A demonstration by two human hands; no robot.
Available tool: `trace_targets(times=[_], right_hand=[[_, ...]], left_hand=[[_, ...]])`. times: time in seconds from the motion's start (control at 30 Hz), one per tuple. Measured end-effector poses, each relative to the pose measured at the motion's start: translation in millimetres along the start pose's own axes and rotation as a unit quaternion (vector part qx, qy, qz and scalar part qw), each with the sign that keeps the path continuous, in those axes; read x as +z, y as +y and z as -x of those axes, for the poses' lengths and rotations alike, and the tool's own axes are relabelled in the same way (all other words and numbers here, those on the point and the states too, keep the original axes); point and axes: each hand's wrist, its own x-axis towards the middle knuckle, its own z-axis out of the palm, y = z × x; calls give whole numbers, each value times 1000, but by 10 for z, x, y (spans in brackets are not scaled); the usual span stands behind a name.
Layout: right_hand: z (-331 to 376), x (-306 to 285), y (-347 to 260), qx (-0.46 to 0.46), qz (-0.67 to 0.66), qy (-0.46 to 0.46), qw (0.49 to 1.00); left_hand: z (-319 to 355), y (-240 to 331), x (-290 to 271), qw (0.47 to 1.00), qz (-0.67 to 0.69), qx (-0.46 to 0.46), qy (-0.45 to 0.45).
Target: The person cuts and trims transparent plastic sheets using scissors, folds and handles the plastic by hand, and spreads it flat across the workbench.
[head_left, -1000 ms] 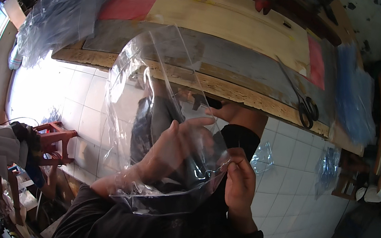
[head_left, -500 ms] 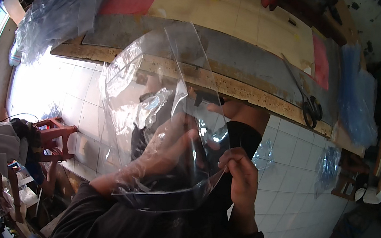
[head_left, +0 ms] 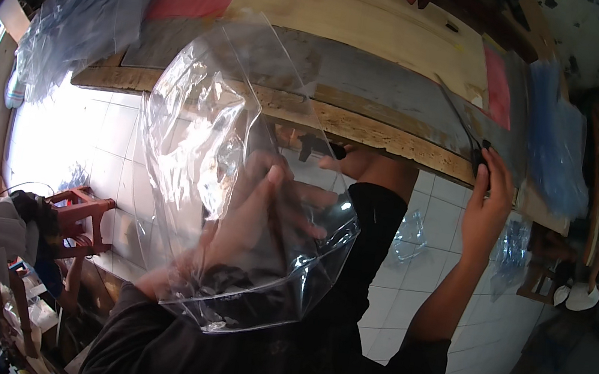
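A large clear plastic bag point(head_left: 206, 122) stands puffed out in front of me, creased and shiny. My left hand point(head_left: 287, 194) is inside it and shows through the film, fingers spread apart. At the table's near edge on the right, my right hand point(head_left: 491, 186) has its thumb and fingers round the black handles of a pair of scissors point(head_left: 465, 125). The hand hides most of the handles. The blades lie on the table, pointing away and to the left.
The worktable point(head_left: 390, 129) has a rough wooden edge. Clear plastic sheets point(head_left: 81, 37) hang over its left end; bluish plastic point(head_left: 558, 145) lies at its right. A red stool point(head_left: 84, 215) is on the tiled floor at left, and plastic pieces point(head_left: 412, 236) lie below.
My right hand has let go of the bag's lower right edge and moved right and away to the scissors. The left hand's fingers have spread inside the bag.
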Motion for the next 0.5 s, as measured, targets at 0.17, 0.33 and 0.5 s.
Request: trace_targets(times=[0.17,0.33,0.5], right_hand=[[-262,-326,-18,114,-1,-88,990],[-284,-538,11,74,61,-182,979],[324,-591,-236,182,-412,-332,828]], left_hand=[[18,128,-6,999,1,6,-42],[9,215,73,998,-52,27,-27],[49,238,81,998,-56,23,-30]])
